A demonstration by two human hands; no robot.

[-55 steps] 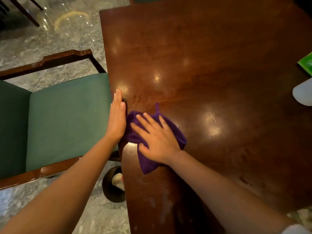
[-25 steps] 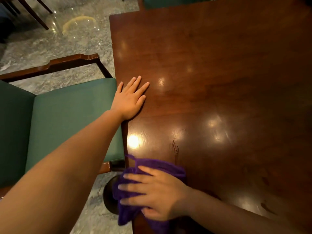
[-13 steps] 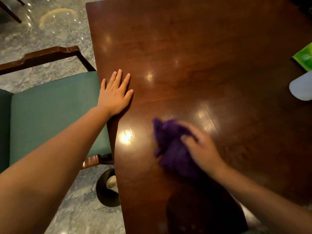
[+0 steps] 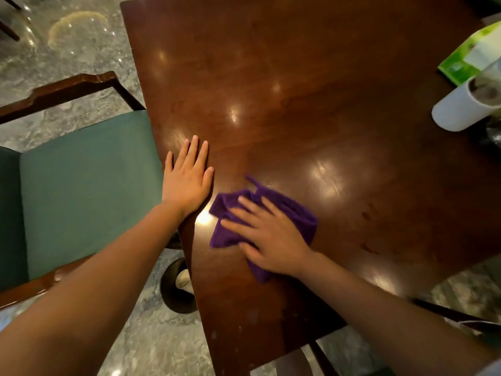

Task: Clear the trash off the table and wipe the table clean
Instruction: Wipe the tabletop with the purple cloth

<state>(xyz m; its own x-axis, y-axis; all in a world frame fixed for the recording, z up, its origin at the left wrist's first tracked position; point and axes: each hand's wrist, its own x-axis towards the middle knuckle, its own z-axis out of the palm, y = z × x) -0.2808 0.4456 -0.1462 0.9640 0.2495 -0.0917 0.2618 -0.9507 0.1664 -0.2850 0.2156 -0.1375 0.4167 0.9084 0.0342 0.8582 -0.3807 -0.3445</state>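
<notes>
A crumpled purple cloth [image 4: 295, 213] lies on the dark polished wooden table [image 4: 311, 90] near its left edge. My right hand [image 4: 267, 236] presses flat on top of the cloth, fingers spread and pointing left. My left hand [image 4: 188, 180] lies flat, palm down, on the table's left edge just beside the cloth, holding nothing. A few dull smudges show on the wood at the right and near the front edge.
A white paper cup [image 4: 461, 108] and a green tissue pack [image 4: 471, 58] sit at the table's far right. A green-seated wooden chair [image 4: 81, 185] stands against the left edge. A dark round bin [image 4: 176, 286] sits on the marble floor below.
My right hand has dragged the cloth left, from mid-table back toward the left edge beside my left hand, and flattened on it. My left hand stays planted on the edge.
</notes>
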